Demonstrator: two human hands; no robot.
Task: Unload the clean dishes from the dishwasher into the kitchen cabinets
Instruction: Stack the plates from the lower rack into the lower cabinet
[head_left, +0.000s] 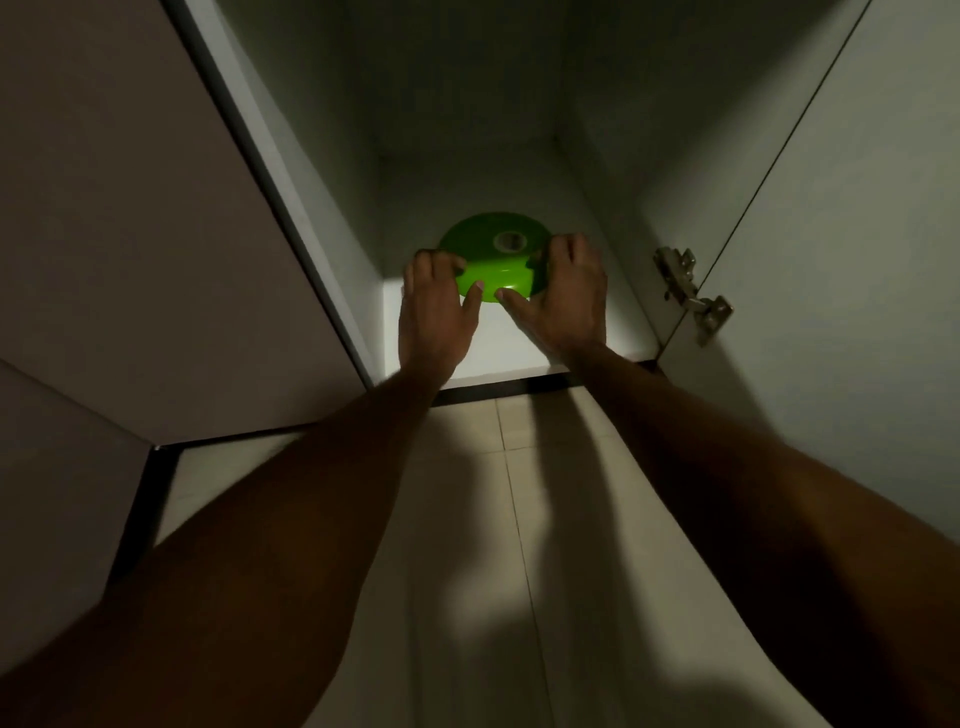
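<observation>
A bright green dish (492, 260), lying upside down with a round label on its base, sits on the white shelf (498, 343) inside an open cabinet. Both my arms reach up into the cabinet. My left hand (436, 306) holds the dish's left side, thumb on its front rim and fingers round the edge. My right hand (563, 296) holds its right side the same way. The dish's far edge lies near the back wall.
The cabinet's open door (831, 260) stands at the right, with a metal hinge (693, 293) beside my right hand. A closed cabinet front (130, 234) is at the left. Below the shelf is a tiled wall (498, 493).
</observation>
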